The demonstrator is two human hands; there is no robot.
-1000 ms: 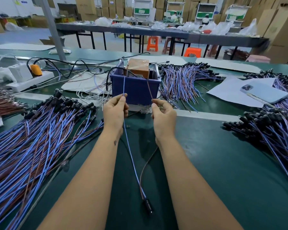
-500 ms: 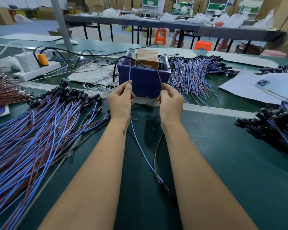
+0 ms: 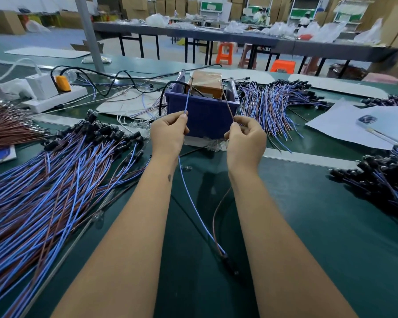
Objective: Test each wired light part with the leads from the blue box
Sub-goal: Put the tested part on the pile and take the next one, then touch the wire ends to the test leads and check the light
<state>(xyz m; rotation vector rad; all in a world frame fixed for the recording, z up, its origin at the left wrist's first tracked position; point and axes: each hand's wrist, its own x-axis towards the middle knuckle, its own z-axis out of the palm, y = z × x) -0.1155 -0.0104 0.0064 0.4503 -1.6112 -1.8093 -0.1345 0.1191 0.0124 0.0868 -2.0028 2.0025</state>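
Wire tips at blue box (image 3: 202, 115): contact with metal leads too small to tell. Box base hidden behind left hand (image 3: 168, 131) and right hand (image 3: 246, 138). Blue wire (image 3: 193, 205) passes behind left wrist. Black light part (image 3: 230, 263) blurred, lit or not unreadable. Left wire pile (image 3: 44, 191) cut by left and bottom edges. Right pile (image 3: 381, 184) cut by right edge. Phone (image 3: 386, 127) partly cropped. Far tables blurred.
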